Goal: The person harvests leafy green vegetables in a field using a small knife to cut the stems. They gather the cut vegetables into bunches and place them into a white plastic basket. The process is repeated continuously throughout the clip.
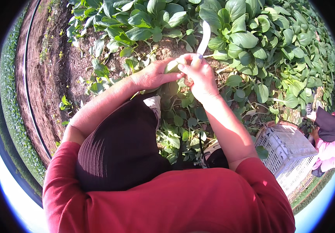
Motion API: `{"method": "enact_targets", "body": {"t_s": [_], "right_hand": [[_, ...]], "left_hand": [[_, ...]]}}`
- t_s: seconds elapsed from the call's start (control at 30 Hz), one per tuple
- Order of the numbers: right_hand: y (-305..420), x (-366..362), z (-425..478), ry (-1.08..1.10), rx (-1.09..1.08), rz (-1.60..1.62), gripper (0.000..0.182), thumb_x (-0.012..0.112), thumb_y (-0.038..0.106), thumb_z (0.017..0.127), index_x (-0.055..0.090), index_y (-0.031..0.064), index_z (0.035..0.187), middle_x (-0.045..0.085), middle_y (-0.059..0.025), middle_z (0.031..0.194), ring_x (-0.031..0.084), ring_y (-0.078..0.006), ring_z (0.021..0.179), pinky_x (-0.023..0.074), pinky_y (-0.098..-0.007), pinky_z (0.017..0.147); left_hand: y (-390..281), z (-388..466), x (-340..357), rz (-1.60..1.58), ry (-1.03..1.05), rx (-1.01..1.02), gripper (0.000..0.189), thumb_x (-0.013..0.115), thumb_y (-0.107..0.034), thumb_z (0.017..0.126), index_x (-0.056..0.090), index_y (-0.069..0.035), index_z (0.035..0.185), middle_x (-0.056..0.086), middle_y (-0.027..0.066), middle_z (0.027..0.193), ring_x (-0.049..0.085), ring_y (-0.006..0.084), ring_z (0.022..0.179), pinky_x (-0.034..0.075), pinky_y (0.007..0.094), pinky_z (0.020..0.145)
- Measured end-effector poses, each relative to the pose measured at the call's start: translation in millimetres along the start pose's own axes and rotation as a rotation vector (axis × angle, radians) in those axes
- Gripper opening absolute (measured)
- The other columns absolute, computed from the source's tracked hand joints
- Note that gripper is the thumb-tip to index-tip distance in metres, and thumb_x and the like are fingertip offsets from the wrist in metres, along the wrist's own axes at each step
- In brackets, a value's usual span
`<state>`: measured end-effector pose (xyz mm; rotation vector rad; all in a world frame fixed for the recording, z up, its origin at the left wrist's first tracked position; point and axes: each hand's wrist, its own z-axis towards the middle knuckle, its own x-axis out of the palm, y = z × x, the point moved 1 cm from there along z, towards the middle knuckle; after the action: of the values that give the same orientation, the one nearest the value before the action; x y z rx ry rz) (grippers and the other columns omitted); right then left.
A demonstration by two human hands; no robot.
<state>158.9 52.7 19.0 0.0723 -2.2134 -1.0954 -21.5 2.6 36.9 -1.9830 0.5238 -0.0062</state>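
Both hands meet above the soil, near the top middle of the view. My left hand (156, 74) is closed around the pale green base of a leafy vegetable plant (172, 67); its leaves seem to hang below the hands, partly hidden. My right hand (199, 75) grips a knife (204, 38) whose curved, pale blade points up and away from me, towards the growing plants. The fingers of that hand also touch the plant's base. The knife's handle is mostly covered by the fingers.
Leafy green plants (243, 39) grow densely ahead and to the right. Cut leaves lie on the soil. A white slatted plastic crate (287, 145) stands at the right, with another person (329, 137) in pink beyond it. A black hose (25, 64) runs along the left.
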Motion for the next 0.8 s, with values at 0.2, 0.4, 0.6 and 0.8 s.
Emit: {"method": "enact_targets", "body": {"t_s": [0.2, 0.4, 0.6, 0.8], "right_hand": [[3.8, -33.9, 7.4, -0.119, -0.079, -0.305, 0.024, 0.068, 0.014, 0.091, 0.061, 0.0085, 0.112, 0.063, 0.0017, 0.089, 0.058, -0.0042, 0.062, 0.0411, -0.0162, 0.051], [-24.2, -33.6, 22.1, -0.274, -0.048, -0.33, 0.021, 0.064, 0.015, 0.092, 0.05, 0.0039, 0.103, 0.058, -0.0017, 0.075, 0.051, -0.0075, 0.057, 0.0419, -0.024, 0.05], [-57.9, -46.6, 56.5, -0.244, -0.113, -0.72, 0.023, 0.057, 0.021, 0.093, 0.055, 0.0015, 0.105, 0.058, -0.0139, 0.077, 0.059, -0.028, 0.074, 0.046, -0.038, 0.072], [-55.1, -46.3, 98.2, -0.169, -0.091, -0.992, 0.024, 0.059, 0.021, 0.094, 0.059, 0.0056, 0.112, 0.065, -0.0198, 0.088, 0.064, -0.0339, 0.081, 0.0477, -0.0415, 0.071]], "left_hand": [[5.5, 32.9, -16.3, 1.006, 0.185, -0.016, 0.021, 0.072, -0.016, 0.075, 0.068, -0.007, 0.093, 0.069, 0.0082, 0.086, 0.069, 0.0219, 0.084, 0.055, 0.0322, 0.07], [-16.3, 90.0, -45.2, 1.601, -0.077, 0.129, 0.016, 0.07, -0.01, 0.074, 0.07, -0.011, 0.09, 0.056, 0.0056, 0.117, 0.068, 0.0176, 0.085, 0.057, 0.0315, 0.066], [-11.5, 93.0, -93.2, 1.577, -0.092, -0.197, 0.018, 0.071, -0.007, 0.072, 0.071, -0.008, 0.09, 0.054, 0.0047, 0.13, 0.07, 0.0205, 0.084, 0.057, 0.0328, 0.067], [9.0, 45.6, -101.0, 1.388, -0.209, -0.108, 0.037, 0.063, -0.003, 0.076, 0.064, -0.009, 0.113, 0.054, -0.0048, 0.134, 0.067, 0.0231, 0.091, 0.056, 0.036, 0.078]]}}
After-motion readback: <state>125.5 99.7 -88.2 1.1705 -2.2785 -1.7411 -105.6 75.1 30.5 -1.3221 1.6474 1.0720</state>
